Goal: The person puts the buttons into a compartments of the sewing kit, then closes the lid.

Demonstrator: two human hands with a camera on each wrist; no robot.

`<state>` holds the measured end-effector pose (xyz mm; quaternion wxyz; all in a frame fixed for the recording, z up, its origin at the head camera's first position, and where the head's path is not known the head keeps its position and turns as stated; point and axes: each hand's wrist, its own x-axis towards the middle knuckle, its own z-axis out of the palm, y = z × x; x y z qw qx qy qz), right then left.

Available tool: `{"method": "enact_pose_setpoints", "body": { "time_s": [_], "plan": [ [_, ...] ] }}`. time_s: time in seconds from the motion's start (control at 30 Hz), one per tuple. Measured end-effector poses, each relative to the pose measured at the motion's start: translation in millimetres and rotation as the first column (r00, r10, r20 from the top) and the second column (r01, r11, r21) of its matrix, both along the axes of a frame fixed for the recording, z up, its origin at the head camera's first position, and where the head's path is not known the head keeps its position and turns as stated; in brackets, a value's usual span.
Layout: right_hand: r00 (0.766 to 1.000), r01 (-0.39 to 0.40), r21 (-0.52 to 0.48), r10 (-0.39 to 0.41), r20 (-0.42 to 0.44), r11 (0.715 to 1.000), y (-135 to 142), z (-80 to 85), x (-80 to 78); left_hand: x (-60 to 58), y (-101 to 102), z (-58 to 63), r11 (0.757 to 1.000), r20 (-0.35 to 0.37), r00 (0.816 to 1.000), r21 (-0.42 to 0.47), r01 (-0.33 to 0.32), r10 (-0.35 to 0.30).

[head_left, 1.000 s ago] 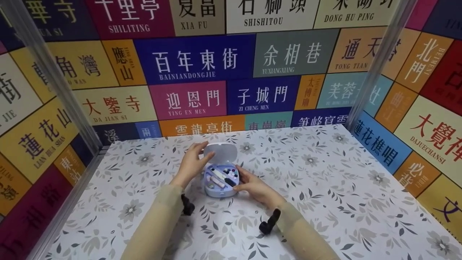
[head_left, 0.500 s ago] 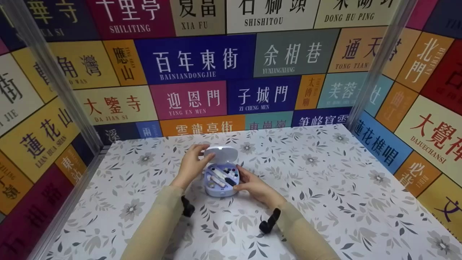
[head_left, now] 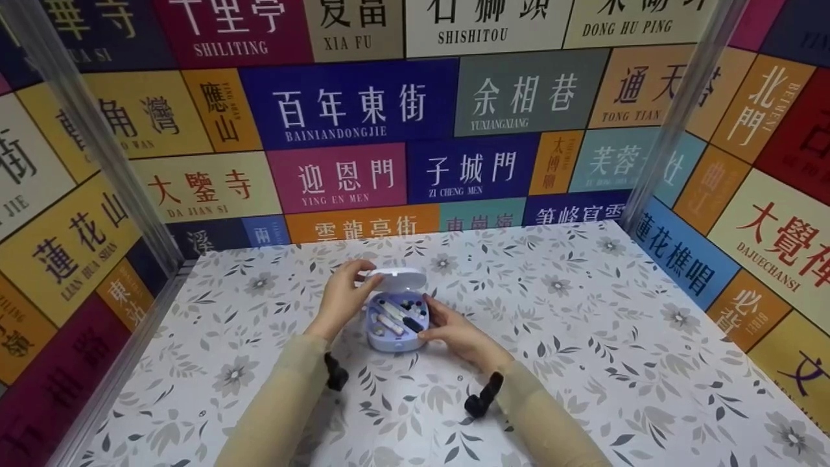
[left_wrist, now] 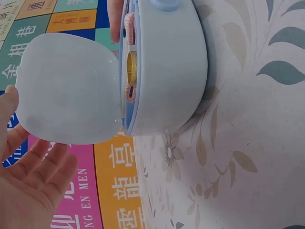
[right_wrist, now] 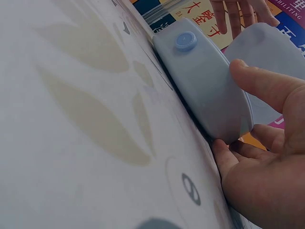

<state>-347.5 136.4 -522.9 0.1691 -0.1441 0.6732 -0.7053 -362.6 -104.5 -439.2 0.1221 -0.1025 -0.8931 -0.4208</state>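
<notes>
A pale blue box (head_left: 397, 344) with rounded corners stands on the table, its hinged translucent lid (head_left: 403, 280) raised and leaning forward over the back of the box. My left hand (head_left: 342, 295) pinches the lid's left edge between thumb and fingers; the left wrist view shows the thumb on the rim of the lid (left_wrist: 71, 90). At the right side, my right hand (head_left: 463, 337) grips the box body, thumb at its upper edge and fingers low down. Inside lie slim sticks, a dark-ended piece (head_left: 412, 324) and small round pieces (head_left: 415, 307). A blue button catch (right_wrist: 186, 41) sits on the front.
The table (head_left: 557, 389) has a white cover with grey flowers and leaves. Behind it and at both sides rise walls (head_left: 350, 107) of coloured panels with lettering. Metal posts (head_left: 674, 123) mark the corners. Black straps (head_left: 483, 397) with cameras are on both wrists.
The lid has tipped forward and down toward the box, still held by my left hand. The right hand and the box have stayed almost in place.
</notes>
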Motion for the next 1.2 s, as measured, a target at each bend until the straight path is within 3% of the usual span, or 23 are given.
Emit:
{"method": "enact_pose_setpoints", "body": {
  "time_s": [0.3, 0.63, 0.87, 1.2],
  "plan": [
    [1.0, -0.006, 0.009, 0.006, -0.008, 1.0, 0, 0.3, -0.2, 4.3, 0, -1.9, 1.0, 0.03, 0.999, 0.007, -0.012, 0.012],
    [0.998, -0.038, 0.003, 0.038, -0.045, 0.999, 1, -2.9, -2.2, 10.3, -3, -8.9, 0.998, 0.014, 0.999, 0.033, 0.045, -0.046],
    [0.998, -0.035, 0.014, 0.035, -0.046, 0.999, 2, -0.2, -2.1, 15.8, -6, -12.4, 0.997, 0.0, 0.997, -0.02, 0.074, -0.074],
    [0.999, -0.034, 0.006, 0.034, -0.026, 0.999, 1, -0.9, -0.5, 23.7, -10, -17.1, 0.993, 0.049, 0.994, -0.056, 0.104, -0.101]
  ]
}}
